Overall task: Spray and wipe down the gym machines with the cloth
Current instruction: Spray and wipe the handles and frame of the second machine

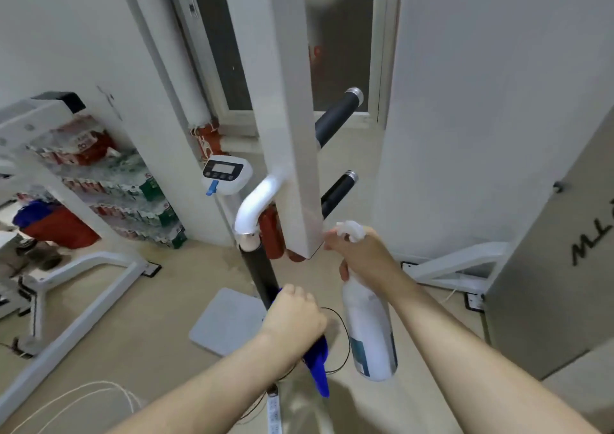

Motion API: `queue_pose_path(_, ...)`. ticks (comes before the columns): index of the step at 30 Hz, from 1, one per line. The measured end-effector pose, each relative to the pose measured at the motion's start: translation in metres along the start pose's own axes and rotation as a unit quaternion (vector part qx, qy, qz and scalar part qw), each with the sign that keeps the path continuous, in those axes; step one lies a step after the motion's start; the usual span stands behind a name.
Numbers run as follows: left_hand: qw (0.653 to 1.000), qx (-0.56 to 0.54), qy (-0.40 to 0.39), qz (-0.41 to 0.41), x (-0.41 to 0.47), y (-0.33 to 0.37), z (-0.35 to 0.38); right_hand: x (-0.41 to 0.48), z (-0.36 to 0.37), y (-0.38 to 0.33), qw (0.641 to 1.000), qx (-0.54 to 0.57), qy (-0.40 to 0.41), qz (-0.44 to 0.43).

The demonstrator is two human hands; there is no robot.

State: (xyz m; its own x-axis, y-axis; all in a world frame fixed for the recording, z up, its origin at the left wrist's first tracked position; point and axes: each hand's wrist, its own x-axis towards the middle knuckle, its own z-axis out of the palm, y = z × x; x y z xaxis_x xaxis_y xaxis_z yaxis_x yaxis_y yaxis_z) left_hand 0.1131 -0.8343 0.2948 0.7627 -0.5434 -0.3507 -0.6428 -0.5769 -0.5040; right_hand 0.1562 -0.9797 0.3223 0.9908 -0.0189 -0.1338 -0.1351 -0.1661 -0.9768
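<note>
1. Head view, left hand (294,314): clenched round the cloth (319,367), which sits on the lower part of the black grip (259,271). A blue tail hangs below the fist.
2. Right hand (362,254): grasps the bottle (368,327) by its neck, forefinger at the trigger. The bottle hangs roughly upright just right of the cloth, with its nozzle facing the foot of the post (292,134).
3. Machine: white post upright at centre. A white bend (255,204) runs from it to the grip by a chrome collar (249,239). Two further grips, upper (335,118) and lower (337,191), project right of the post. A display (226,173) sits to its left.
4. Step in hand, as judged: wiping the grip, spray held ready.
5. Method, advised: keep the cloth closed all round the grip. Run it the full length up to the collar, twisting to reach the far side.
6. Spray, advised: light bursts onto grip or cloth, aimed away from the display.
7. Remaining, as judged: bend, post and both further grips.
</note>
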Motion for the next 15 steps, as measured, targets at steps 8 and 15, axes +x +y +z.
queue_pose_path(8,0.879,-0.406,0.221,-0.113,-0.033,-0.019,-0.006,-0.047,0.013,0.002,0.999,0.014,0.044,0.023)
queue_pose_path(15,0.608,-0.726,0.211,-0.242,-0.061,-0.022,-0.016,-0.088,0.004,-0.003,0.997,0.044,-0.057,0.004)
